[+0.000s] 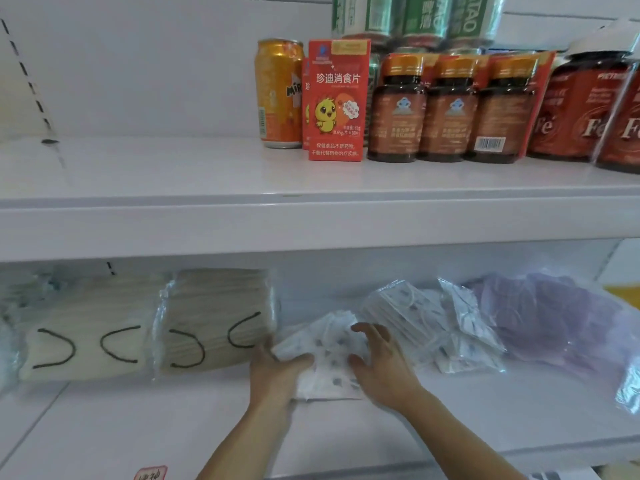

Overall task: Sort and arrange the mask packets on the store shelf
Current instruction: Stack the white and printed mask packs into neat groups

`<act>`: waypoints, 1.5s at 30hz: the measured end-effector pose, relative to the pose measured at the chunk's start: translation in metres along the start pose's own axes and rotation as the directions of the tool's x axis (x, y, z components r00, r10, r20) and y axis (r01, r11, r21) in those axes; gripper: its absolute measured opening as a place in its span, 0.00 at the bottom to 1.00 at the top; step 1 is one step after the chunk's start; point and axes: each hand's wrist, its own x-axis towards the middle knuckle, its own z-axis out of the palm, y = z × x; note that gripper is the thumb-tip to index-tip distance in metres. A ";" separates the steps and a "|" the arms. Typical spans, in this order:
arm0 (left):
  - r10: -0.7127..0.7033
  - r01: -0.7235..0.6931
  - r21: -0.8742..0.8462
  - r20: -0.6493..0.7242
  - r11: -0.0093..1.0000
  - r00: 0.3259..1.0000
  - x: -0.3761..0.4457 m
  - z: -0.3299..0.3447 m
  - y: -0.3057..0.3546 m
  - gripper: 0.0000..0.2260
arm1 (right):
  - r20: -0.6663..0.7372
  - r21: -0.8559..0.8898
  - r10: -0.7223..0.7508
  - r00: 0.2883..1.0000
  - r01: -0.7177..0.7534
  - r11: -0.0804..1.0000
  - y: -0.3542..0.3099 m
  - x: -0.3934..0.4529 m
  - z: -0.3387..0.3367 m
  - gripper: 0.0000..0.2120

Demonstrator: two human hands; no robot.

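On the lower shelf (138, 420) a white patterned mask packet (329, 355) lies between my hands. My left hand (277, 372) grips its left edge, thumb on top. My right hand (381, 362) rests on its right side with fingers spread and curled over it. Two beige mask packets with black ear loops stand to the left, one (214, 323) touching my left hand and another (86, 334) further left. More white patterned packets (433, 323) lean in a loose heap to the right, and purple mask packets (554, 317) lie beyond them.
The upper shelf (173, 202) carries an orange can (278, 95), a red box with a yellow chick (336, 98), brown bottles (450, 109) and red jars (588, 109). Green cans (415, 19) stand behind them. A red label (150, 472) sits on the lower shelf's front edge.
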 end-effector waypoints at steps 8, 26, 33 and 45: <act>0.083 -0.095 0.096 0.118 0.991 0.989 -0.009 0.019 -0.009 0.17 | -0.123 0.182 -0.025 0.992 0.048 0.982 0.014 -0.001 0.012 0.19; 0.328 -0.398 0.222 0.293 0.890 0.898 -0.025 -0.034 -0.020 0.30 | 0.162 0.747 -0.149 0.975 -0.022 0.664 0.038 -0.002 -0.018 0.42; 0.501 -0.538 0.243 0.202 0.807 0.842 -0.019 -0.036 -0.011 0.33 | 0.123 0.714 -0.181 0.976 0.039 0.699 0.020 0.011 -0.030 0.33; 0.451 -0.479 0.276 0.164 0.833 0.878 -0.007 -0.033 -0.026 0.29 | 0.092 0.665 -0.111 0.990 0.022 0.746 0.028 0.009 -0.018 0.26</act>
